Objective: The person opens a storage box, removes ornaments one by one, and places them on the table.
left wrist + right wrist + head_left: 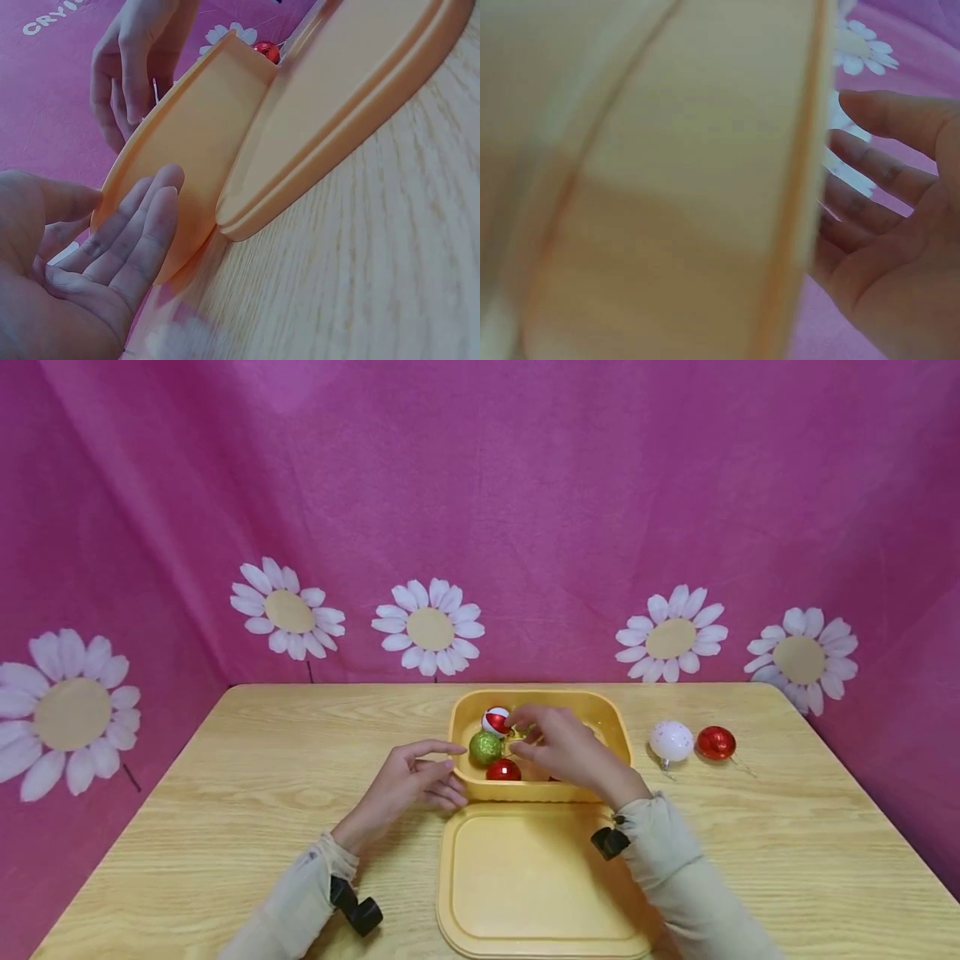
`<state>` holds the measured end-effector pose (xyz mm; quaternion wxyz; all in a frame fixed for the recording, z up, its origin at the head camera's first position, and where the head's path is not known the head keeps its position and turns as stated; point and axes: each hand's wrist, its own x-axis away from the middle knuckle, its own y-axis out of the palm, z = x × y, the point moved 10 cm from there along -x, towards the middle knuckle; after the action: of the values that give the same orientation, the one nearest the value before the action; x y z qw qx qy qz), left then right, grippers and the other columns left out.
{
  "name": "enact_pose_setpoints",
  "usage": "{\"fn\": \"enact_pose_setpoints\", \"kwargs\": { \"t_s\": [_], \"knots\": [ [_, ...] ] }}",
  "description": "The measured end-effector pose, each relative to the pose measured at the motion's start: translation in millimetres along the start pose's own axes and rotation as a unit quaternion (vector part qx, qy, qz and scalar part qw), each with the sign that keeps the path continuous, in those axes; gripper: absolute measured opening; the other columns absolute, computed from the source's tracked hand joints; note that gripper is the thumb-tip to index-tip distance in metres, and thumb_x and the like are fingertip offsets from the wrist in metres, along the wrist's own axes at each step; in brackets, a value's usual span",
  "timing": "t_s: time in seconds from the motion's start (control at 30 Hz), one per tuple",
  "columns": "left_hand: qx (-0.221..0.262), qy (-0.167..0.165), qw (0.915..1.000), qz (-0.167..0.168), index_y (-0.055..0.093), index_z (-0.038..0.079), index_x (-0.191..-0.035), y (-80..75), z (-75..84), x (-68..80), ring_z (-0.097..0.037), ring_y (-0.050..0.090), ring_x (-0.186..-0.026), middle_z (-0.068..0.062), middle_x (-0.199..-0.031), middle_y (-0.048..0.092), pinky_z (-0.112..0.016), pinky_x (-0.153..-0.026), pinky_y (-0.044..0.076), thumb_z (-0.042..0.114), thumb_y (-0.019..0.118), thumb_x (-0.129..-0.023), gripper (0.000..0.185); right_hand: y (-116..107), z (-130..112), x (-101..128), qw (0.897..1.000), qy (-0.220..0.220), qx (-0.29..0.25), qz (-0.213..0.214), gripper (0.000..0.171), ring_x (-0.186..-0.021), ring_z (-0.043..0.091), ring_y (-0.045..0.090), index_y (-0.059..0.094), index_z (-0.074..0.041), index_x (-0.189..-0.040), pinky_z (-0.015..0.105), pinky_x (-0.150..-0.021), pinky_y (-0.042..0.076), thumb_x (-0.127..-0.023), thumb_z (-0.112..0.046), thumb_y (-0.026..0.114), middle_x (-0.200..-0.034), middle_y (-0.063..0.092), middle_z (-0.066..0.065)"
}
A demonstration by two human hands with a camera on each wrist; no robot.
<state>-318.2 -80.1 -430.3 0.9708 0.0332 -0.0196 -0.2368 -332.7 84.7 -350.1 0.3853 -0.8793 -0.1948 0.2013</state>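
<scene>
From the head camera, we see the right hand (pixel 564 748) reaching down into the yellow box (pixel 611 717) at the middle of the table (pixel 225 793), fingers bent over the baubles inside; whether it pinches one we cannot tell. A red-and-white bauble (pixel 496 722), a green bauble (pixel 485 747) and a red bauble (pixel 503 770) already lie in the box. Two remain outside it toward the table's right edge: a white bauble (pixel 671 741) and a second red bauble (pixel 716 742) just beside it. The lid (pixel 525 885) lies flat at the near edge, touching the box. We judge the filling partly done.

At the left wrist, the left hand (pixel 82 255) rests flat, fingers straight against the box's outer wall, holding nothing.

At the right wrist, the view is blurred; the right hand's fingers look loosely spread beside the box wall.
</scene>
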Motion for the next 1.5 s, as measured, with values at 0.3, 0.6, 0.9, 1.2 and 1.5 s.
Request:
{"fn": "enact_pose_setpoints", "kwargs": {
  "t_s": [0.3,0.6,0.9,1.2,1.5],
  "knots": [
    [-0.003,-0.001,1.0,0.003,0.05,-0.007,-0.137,-0.4,-2.9,0.2,-0.029,0.074,-0.077,-0.034,-0.097,0.069,-0.045,-0.074,0.061,0.01,0.054,-0.103,0.039,22,6,0,1.0,0.0,-0.01,-0.019,0.018,-0.085,0.017,0.067,0.073,-0.002,-0.108,0.027,-0.072,0.056,-0.092,-0.009,0.069,-0.1,0.072,0.008],
    [-0.001,0.005,1.0,0.001,0.05,-0.007,-0.138,0.5,1.5,-0.3,-0.028,0.073,-0.076,-0.032,-0.095,0.069,-0.044,-0.073,0.061,0.011,0.054,-0.104,0.039,38,10,-1,0.998,-0.019,-0.008,-0.053,0.014,-0.083,0.011,0.063,0.075,-0.01,-0.102,0.03,-0.075,0.055,-0.093,-0.019,0.07,-0.095,0.073,-0.004],
    [-0.011,-0.001,0.9999,0.008,0.05,-0.006,-0.138,-0.3,0.4,0.2,-0.025,0.073,-0.074,-0.025,-0.091,0.072,-0.041,-0.07,0.062,0.011,0.054,-0.104,0.039,41,15,-1,0.998,0.001,-0.021,-0.061,0.015,-0.083,0.01,0.061,0.072,-0.009,-0.101,0.029,-0.075,0.052,-0.093,-0.022,0.071,-0.093,0.071,-0.005],
    [-0.021,-0.004,0.9997,0.014,0.052,-0.004,-0.138,-1.3,-1.9,0.9,-0.023,0.073,-0.072,-0.022,-0.09,0.073,-0.037,-0.068,0.062,0.012,0.055,-0.103,0.038,39,19,0,0.998,0.01,-0.034,-0.052,0.016,-0.089,0.014,0.064,0.073,-0.008,-0.103,0.032,-0.079,0.054,-0.091,-0.018,0.073,-0.096,0.072,-0.001],
    [-0.012,0.0,0.9999,0.01,0.052,-0.005,-0.138,-1.3,-2.6,0.3,-0.025,0.073,-0.073,-0.022,-0.089,0.072,-0.041,-0.069,0.062,0.011,0.055,-0.103,0.039,30,17,0,0.998,0.017,-0.047,-0.034,0.021,-0.091,0.015,0.065,0.073,-0.007,-0.108,0.031,-0.08,0.055,-0.091,-0.019,0.073,-0.102,0.072,0.003]
  ]
}}
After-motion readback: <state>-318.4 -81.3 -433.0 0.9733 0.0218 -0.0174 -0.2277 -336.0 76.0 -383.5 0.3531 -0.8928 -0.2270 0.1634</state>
